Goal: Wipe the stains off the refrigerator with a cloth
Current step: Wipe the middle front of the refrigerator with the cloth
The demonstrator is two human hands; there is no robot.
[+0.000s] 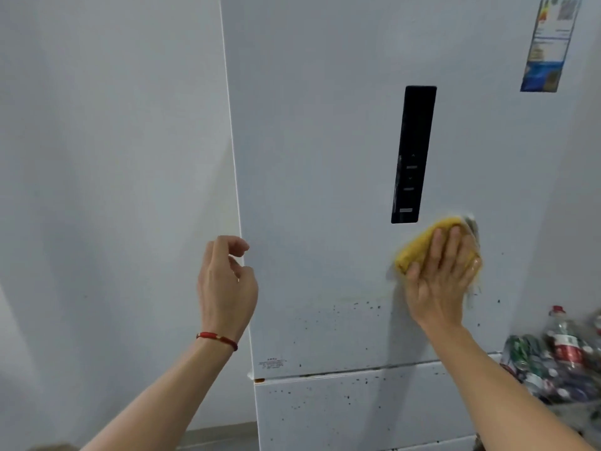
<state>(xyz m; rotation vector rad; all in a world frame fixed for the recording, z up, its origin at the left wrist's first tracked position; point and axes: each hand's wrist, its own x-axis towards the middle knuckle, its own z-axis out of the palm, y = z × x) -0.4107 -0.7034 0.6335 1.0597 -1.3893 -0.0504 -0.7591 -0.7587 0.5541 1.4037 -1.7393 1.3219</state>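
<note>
A white refrigerator fills the view, with a black control panel set in its upper door. Small dark stains speckle the lower part of the upper door and the drawer front below. My right hand presses a yellow cloth flat against the door, just below and right of the panel, fingers spread over it. My left hand hovers at the door's left edge with fingers loosely curled, holding nothing. A red bracelet circles that wrist.
A white wall stands left of the refrigerator. A coloured energy label is stuck at the door's upper right. A pile of plastic bottles sits at the lower right beside the refrigerator.
</note>
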